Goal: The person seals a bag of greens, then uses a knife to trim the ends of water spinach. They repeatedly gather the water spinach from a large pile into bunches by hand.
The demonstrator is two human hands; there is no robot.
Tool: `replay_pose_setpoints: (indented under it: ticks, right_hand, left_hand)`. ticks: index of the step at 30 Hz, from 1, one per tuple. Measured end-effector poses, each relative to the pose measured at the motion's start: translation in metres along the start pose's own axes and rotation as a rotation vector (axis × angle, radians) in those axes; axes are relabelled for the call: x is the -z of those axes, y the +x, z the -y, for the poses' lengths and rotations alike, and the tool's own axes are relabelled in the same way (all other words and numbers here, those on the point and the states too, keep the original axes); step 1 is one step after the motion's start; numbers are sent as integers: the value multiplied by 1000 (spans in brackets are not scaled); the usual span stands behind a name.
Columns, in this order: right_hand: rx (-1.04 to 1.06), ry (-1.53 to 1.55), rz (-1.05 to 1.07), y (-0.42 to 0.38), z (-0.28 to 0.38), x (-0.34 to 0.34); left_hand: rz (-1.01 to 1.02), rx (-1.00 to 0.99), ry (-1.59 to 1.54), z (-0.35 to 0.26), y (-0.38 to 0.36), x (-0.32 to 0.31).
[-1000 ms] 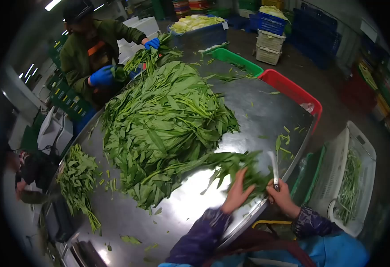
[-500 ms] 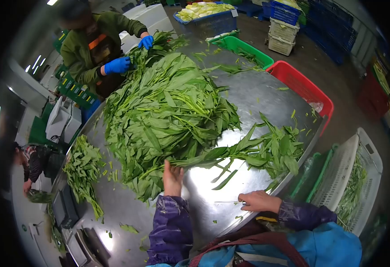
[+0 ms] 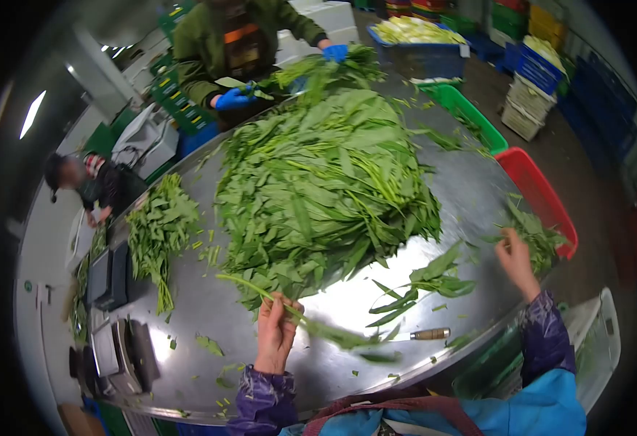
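Observation:
My left hand [image 3: 278, 330] is closed around a long green stem of leafy greens [image 3: 244, 282]; the leafy end trails right, blurred. At the table's right edge, my right hand [image 3: 518, 263] has its fingers curled against a clump of leafy greens [image 3: 538, 234] beside the red crate. A knife [image 3: 430, 334] with a wooden handle lies on the metal table between my hands. Just beyond it are some loose leafy stems [image 3: 435, 280]. The large heap of greens [image 3: 318, 182] fills the middle of the table.
Across the table stands a co-worker [image 3: 238, 43] in blue gloves, handling greens. Another person [image 3: 97, 185] is at far left. A bunch of greens [image 3: 160, 229] lies near scales [image 3: 107, 276]. A red crate [image 3: 537, 192] and green crate [image 3: 471, 116] border the right side.
My right hand has let go of the knife, now on the table, and moved right with a clump of greens. My left hand has taken hold of a stem. The view has shifted.

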State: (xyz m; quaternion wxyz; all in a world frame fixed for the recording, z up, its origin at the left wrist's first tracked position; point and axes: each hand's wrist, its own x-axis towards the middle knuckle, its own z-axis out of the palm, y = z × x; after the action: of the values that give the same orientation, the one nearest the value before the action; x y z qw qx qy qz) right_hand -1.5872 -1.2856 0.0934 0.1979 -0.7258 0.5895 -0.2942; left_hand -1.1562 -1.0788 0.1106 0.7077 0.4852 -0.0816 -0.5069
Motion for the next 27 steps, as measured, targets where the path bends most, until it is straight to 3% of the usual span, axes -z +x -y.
replay_pose_setpoints:
  ticks: [1, 2, 3, 5, 9, 11, 15, 20, 25, 27]
  right_hand:
    - [19, 98, 127, 1, 31, -8]
    - [186, 134, 224, 4, 50, -20]
    - [236, 207, 353, 9, 76, -27]
    - [324, 244, 379, 25, 112, -50]
    - [389, 312, 439, 68, 202, -68]
    - [503, 305, 418, 95, 235, -88]
    - [686, 325, 369, 153, 293, -152]
    - [960, -59, 199, 208, 357, -233]
    - [987, -343, 230, 246, 386, -295]
    - [966, -360, 114, 255, 381, -314]
  left_hand:
    - [40, -75, 242, -7, -8, 0]
    - [77, -146, 484, -12, -12, 1]
    - [132, -101, 508, -12, -15, 5]
    - [153, -73, 97, -20, -18, 7]
    - [109, -169, -139, -34, -21, 3]
    - [40, -25, -198, -27, -28, 13]
    - [70, 14, -230, -22, -36, 32]
    - [108, 69, -232, -22, -38, 48]
    - [43, 43, -185, -28, -39, 48]
    - [35, 51, -183, -24, -35, 57]
